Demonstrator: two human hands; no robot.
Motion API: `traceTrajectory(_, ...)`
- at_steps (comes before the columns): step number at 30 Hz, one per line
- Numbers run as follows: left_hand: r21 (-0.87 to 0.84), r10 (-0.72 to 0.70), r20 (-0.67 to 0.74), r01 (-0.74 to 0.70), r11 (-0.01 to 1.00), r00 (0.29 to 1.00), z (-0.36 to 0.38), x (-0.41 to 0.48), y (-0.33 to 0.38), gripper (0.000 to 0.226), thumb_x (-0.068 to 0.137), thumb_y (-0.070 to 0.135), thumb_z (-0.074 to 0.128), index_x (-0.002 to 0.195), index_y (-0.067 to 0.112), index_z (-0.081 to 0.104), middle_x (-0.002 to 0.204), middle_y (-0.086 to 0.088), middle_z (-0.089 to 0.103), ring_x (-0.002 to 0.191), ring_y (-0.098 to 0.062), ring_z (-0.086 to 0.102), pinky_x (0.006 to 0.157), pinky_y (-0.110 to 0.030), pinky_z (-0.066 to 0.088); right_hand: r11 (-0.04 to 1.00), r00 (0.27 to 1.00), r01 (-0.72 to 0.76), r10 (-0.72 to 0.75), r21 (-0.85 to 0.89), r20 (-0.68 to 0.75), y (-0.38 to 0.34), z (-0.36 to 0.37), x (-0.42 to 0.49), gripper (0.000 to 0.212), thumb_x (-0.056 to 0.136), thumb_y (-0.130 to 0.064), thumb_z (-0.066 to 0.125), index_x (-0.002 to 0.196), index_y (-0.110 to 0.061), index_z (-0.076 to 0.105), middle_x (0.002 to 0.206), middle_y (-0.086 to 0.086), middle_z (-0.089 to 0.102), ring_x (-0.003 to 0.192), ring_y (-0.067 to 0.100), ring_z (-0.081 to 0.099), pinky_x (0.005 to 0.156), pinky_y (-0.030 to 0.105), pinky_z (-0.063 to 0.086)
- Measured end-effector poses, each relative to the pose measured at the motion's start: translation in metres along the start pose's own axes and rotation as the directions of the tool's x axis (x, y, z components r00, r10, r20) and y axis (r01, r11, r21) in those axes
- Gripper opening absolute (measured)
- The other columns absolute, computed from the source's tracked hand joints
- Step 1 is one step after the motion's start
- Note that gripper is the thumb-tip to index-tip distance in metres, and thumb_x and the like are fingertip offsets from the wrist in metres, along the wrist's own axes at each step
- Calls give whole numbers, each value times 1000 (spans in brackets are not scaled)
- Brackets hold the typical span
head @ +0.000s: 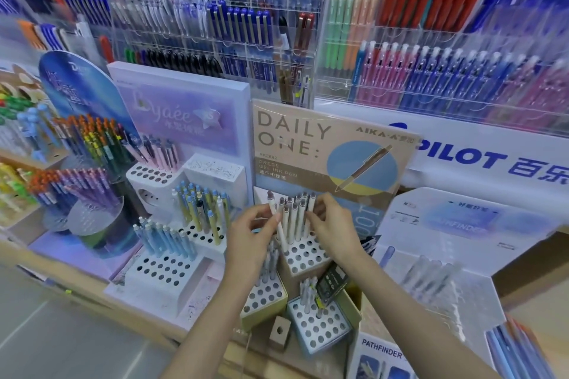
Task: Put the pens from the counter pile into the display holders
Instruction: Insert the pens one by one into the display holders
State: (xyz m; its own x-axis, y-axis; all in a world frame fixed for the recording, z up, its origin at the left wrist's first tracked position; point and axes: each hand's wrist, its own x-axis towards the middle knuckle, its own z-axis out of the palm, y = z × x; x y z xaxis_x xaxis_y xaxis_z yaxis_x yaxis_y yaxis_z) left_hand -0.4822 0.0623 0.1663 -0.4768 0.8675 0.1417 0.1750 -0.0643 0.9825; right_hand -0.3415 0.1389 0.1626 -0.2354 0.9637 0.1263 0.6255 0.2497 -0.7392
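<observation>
Racks (215, 24) of pens in clear acrylic fill the wall of a stationery shop, above a white Pilot banner (462, 160). On the counter below, a tan "Daily One" card (308, 144) stands as the backboard to a stepped holder (304, 258), its white top drilled with rows of holes so each pen stands upright and apart for shoppers.

A person reaches in with both bare arms to the back rows of that top step, where a bunch of cream pens (295, 218) already stands, clips up. The front rows of holes are open, as are most holes in the two lower blocks (264, 295), so the job looks well short of done.

The left hand (252, 234) pinches one cream pen (272, 204) between thumb and fingers at the bunch's left edge. The pen leans leftward, probably because it is being steered into a hole. The right hand (335, 228) has its fingers bent against the pens on the right side, apparently to steady them; whether it grips one cannot be told.

The counter pile itself cannot be made out in this view.
</observation>
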Motion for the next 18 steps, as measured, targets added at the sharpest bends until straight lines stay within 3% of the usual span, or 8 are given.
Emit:
traceTrajectory(3, 10, 7, 0, -7, 1000, 1000, 1, -1, 0, 13, 84, 14, 71, 91, 23, 63, 86, 6, 64, 81, -8, 62, 66, -8, 46, 998, 999, 43, -43, -34, 23, 1, -1, 0, 11, 91, -16, 62, 99, -9, 61, 83, -4, 60, 77, 11, 54, 70, 21, 42)
traceTrajectory(9, 39, 2, 20, -3, 999, 1000, 5, -6, 4, 20, 83, 14, 72, 80, 28, 58, 83, 10, 64, 78, -1, 61, 63, -8, 45, 995, 998, 40, -35, -89, 48, -3, -6, 2, 12, 90, -15, 63, 99, -7, 65, 88, 1, 63, 82, 14, 56, 66, 18, 35)
traceTrajectory(12, 49, 6, 29, -7, 999, 1000, 7, -10, 7, 20, 83, 15, 72, 79, 28, 58, 84, 10, 64, 76, 5, 61, 64, -8, 45, 989, 996, 57, -46, -135, 82, -5, -14, -3, 20, 90, -16, 63, 107, -6, 63, 102, 5, 64, 93, 21, 60, 77, 25, 44)
traceTrajectory(14, 66, 26, 39, -29, 997, 999, 9, -12, 10, 20, 82, 16, 73, 77, 28, 58, 82, 12, 63, 74, 9, 60, 62, -7, 44, 996, 996, 84, -85, -42, -18, -8, -24, -12, 25, 90, -19, 63, 115, -12, 62, 110, 1, 60, 91, 13, 59, 79, 17, 44)
traceTrajectory(16, 82, 41, 63, -46, 996, 997, 13, -13, 13, 20, 81, 17, 74, 75, 27, 58, 79, 14, 63, 72, 9, 59, 61, -7, 44, 977, 992, 106, -90, 185, -90, -16, -35, -23, 21, 90, -27, 63, 111, -22, 63, 106, -8, 61, 86, 2, 58, 73, 12, 43)
traceTrajectory(18, 98, 49, 92, -58, 993, 995, 20, -15, 17, 20, 81, 19, 74, 74, 26, 57, 76, 13, 63, 72, 5, 60, 62, -9, 45, 925, 998, 66, -68, 374, -8, -26, -43, -32, 17, 88, -34, 65, 104, -28, 66, 95, -13, 65, 83, 4, 60, 68, 19, 48)
